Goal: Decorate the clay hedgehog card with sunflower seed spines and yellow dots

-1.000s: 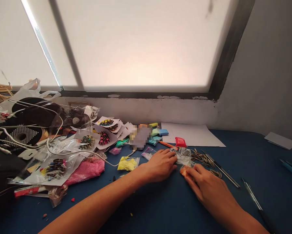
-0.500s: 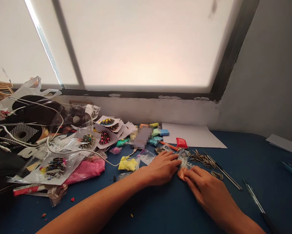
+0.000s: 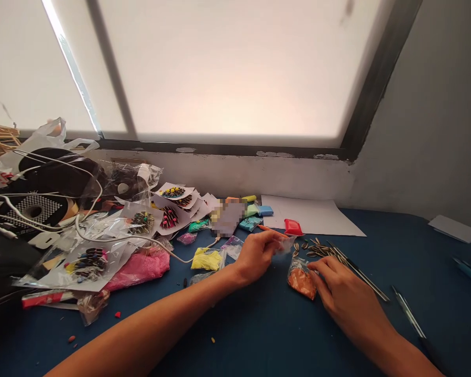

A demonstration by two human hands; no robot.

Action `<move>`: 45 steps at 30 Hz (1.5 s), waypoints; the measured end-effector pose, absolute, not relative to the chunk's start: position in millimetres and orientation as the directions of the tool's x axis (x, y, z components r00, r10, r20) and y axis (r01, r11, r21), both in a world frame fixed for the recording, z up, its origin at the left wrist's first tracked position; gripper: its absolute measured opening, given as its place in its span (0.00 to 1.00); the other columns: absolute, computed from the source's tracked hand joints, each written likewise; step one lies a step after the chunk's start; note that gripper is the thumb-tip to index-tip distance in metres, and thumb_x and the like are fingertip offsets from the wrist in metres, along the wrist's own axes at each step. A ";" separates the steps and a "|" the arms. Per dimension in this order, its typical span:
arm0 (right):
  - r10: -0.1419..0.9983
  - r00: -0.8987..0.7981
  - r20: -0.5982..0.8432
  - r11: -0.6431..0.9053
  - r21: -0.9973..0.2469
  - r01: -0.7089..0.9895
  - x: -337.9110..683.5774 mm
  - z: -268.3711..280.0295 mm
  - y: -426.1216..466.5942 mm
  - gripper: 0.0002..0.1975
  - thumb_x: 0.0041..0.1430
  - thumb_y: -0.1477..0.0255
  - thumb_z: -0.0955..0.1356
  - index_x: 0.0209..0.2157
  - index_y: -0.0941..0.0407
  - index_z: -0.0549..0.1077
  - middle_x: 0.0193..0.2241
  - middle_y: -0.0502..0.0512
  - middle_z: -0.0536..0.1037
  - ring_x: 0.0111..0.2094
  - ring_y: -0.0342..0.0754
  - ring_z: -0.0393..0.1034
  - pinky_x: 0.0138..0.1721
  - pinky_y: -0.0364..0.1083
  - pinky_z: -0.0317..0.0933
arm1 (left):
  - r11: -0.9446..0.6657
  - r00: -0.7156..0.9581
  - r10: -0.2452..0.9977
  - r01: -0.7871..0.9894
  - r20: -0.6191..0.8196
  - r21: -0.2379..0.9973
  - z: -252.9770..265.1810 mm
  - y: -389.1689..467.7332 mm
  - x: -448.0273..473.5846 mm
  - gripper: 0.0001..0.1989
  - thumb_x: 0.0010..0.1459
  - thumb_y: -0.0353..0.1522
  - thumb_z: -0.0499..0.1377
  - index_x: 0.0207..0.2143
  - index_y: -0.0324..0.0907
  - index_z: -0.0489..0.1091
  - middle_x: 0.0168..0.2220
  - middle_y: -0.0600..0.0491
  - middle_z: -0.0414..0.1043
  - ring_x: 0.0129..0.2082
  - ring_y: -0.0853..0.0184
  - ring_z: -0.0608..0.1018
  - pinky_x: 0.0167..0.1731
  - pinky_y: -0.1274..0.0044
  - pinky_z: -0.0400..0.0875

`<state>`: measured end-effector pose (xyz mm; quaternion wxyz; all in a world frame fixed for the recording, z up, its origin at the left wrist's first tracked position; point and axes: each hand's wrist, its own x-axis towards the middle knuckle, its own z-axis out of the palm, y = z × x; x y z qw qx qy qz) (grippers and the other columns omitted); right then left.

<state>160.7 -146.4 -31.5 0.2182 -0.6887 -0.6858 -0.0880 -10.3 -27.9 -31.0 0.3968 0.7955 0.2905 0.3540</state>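
Note:
My right hand (image 3: 331, 277) pinches the upper edge of a small clear packet of orange clay (image 3: 302, 283), which rests on the dark blue tabletop. Left of it, my left hand (image 3: 261, 251) is closed on a crumpled clear plastic bag (image 3: 285, 245); its contents, if any, are blurred. Striped sunflower seeds (image 3: 317, 248) lie just beyond my right fingers. A red clay packet (image 3: 293, 226) sits behind both hands. Near my left wrist is a yellow clay packet (image 3: 207, 258).
Several metal tools (image 3: 361, 275) and a pen (image 3: 408, 309) lie to the right. White paper (image 3: 314, 214) is against the wall. On the left are cards with painted seeds (image 3: 89, 264), a pink cloth (image 3: 141, 267), a white cable (image 3: 137, 240) and a black spool (image 3: 34, 212).
The orange clay packet has come nearer and lies more in view under my right hand. My left hand has lifted and curled around the clear bag, uncovering more seeds.

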 end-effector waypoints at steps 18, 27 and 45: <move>0.943 0.320 0.088 -0.107 -0.832 0.544 140.6 6.8 -148.2 0.20 0.48 0.53 0.66 0.36 0.54 0.75 0.23 0.53 0.80 0.25 0.51 0.74 0.28 0.47 0.66 | -0.175 0.596 0.784 -0.060 0.176 0.983 34.9 -22.7 -27.0 0.08 0.60 0.28 0.57 0.41 0.34 0.72 0.41 0.45 0.76 0.32 0.72 0.77 0.34 0.79 0.69; 0.988 0.152 0.027 -0.061 -0.837 0.543 114.6 -5.1 -136.1 0.28 0.55 0.54 0.62 0.51 0.57 0.67 0.26 0.52 0.80 0.23 0.47 0.71 0.29 0.48 0.66 | -0.410 0.495 0.742 -0.199 0.452 0.890 76.5 -28.5 -45.7 0.08 0.62 0.26 0.54 0.38 0.35 0.73 0.37 0.48 0.77 0.32 0.72 0.78 0.33 0.80 0.72; 0.981 -0.095 0.167 0.136 -0.250 0.959 95.1 -6.8 -109.0 0.17 0.64 0.75 0.57 0.41 0.53 0.77 0.41 0.58 0.77 0.41 0.53 0.74 0.39 0.49 0.62 | -0.730 0.752 0.656 0.608 0.068 0.314 11.7 -14.1 -57.6 0.12 0.57 0.26 0.52 0.40 0.41 0.74 0.40 0.50 0.77 0.41 0.62 0.78 0.39 0.75 0.70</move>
